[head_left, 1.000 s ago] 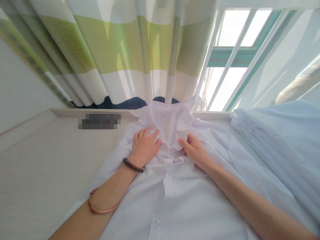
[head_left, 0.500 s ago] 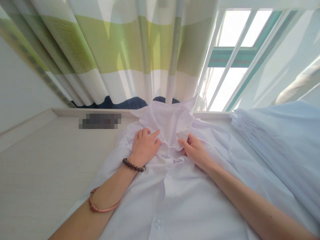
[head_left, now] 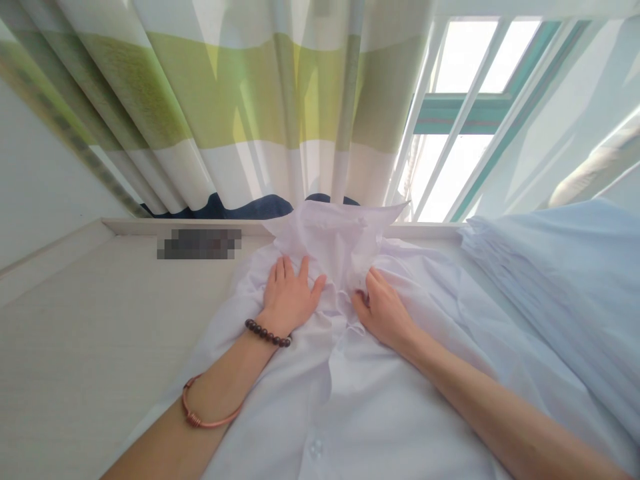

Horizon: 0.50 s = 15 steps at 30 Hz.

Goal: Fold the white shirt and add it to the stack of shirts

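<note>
A white button-up shirt lies spread out, front side up, its collar standing at the far end. My left hand rests flat on the cloth left of the neck opening, fingers spread. On the other side of the opening, my right hand has its fingers curled at the shirt's front edge just below the collar, closed on the cloth there. A clear button shows on the front strip near the bottom of the view. The cloth between my hands is bunched in small folds.
Folded pale-blue cloth is stacked at the right. A raised ledge runs along the back of the pale wooden surface. Behind it hang a green-and-white curtain and white window bars. A blurred-out dark patch lies at back left.
My left hand has flattened and spread its fingers on the shirt. My right hand has turned and curled over the front edge. The collar's right tip has shifted a little to the right.
</note>
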Available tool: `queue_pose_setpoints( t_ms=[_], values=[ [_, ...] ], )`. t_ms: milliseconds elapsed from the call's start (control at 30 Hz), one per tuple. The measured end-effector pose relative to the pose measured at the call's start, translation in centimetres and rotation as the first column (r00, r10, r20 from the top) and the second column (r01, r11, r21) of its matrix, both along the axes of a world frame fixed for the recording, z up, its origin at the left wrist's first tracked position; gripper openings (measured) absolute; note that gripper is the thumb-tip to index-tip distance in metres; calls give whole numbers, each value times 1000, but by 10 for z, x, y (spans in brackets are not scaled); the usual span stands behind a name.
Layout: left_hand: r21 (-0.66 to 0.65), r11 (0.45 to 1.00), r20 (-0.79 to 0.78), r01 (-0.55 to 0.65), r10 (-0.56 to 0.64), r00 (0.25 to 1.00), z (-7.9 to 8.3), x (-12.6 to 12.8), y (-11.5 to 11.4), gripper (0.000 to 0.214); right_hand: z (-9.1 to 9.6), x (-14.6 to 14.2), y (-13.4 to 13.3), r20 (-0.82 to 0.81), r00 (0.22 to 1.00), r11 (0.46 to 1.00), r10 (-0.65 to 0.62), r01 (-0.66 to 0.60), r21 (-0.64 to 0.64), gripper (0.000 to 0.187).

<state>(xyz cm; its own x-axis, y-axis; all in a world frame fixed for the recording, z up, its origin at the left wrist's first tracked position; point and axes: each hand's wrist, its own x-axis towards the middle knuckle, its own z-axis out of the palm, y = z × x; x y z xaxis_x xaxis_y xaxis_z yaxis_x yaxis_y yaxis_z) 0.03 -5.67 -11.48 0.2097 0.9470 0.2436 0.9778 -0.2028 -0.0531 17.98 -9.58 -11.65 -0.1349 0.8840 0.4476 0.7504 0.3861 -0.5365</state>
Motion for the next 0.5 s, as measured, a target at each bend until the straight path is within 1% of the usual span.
queue_pose_setpoints(
  t_ms=[67, 100, 200, 267, 367, 433, 500],
  values=[
    [-30, 999, -40, -27, 26, 999, 2, 2, -1, 68, 2, -3, -4, 206, 977, 995, 51, -67, 71, 13],
    [-32, 999, -53, -32, 30, 998, 3, 3, -1, 67, 4, -5, -6, 276, 959, 992, 64, -92, 89, 15],
    [-23, 1000, -75, 12, -14, 997, 5, 2, 0, 59, 8, -6, -8, 382, 921, 986, 82, -132, 107, 18],
    [-1, 998, -74, 68, -67, 995, 5, 1, 1, 52, 9, -6, -7, 400, 910, 985, 108, -152, 78, 18],
    [51, 987, -43, 150, -148, 988, 2, -1, 4, 45, 7, -5, -5, 350, 925, 985, 150, -169, 26, 20],
    [72, 978, 13, 196, -198, 980, 0, -3, 7, 42, 5, -3, -3, 295, 943, 986, 154, -166, 16, 21],
    [75, 975, 104, 211, -218, 970, -1, -4, 11, 39, 5, -2, -3, 251, 956, 986, 154, -164, 18, 21]
  ],
)
